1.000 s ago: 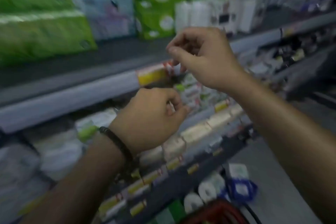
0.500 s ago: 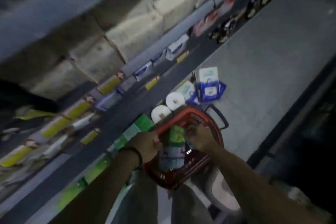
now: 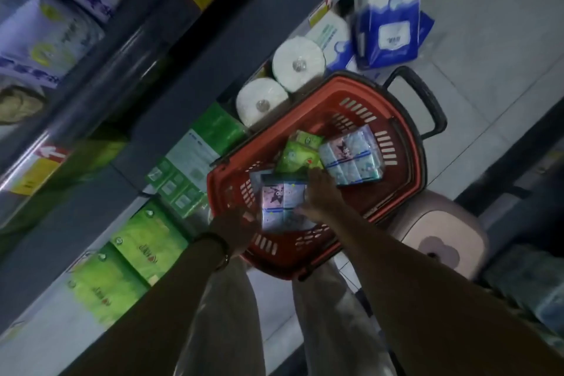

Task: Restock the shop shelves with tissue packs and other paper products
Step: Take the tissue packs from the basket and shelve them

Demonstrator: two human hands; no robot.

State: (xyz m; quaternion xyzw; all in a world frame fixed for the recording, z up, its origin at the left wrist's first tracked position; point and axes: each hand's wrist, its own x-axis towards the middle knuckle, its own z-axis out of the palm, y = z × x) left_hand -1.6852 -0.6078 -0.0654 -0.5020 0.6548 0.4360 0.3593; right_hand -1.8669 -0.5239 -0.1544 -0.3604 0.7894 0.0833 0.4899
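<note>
Two toilet rolls (image 3: 297, 62) are standing at the red basket's (image 3: 341, 84) 11 o'clock, a pink stool (image 3: 439, 241) at 4. Inside, the right hand (image 3: 320, 197) is gripping one tissue pack (image 3: 282, 201) below two green packs (image 3: 297, 157); the left hand (image 3: 238, 227) is hovering at its 8 o'clock, grip unclear.

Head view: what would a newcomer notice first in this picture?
A red basket stands on the floor at the centre. Both hands reach into it: the right hand holds a pale tissue pack, the left hand is at its other edge. Two white paper rolls lie just beyond the basket.
</note>
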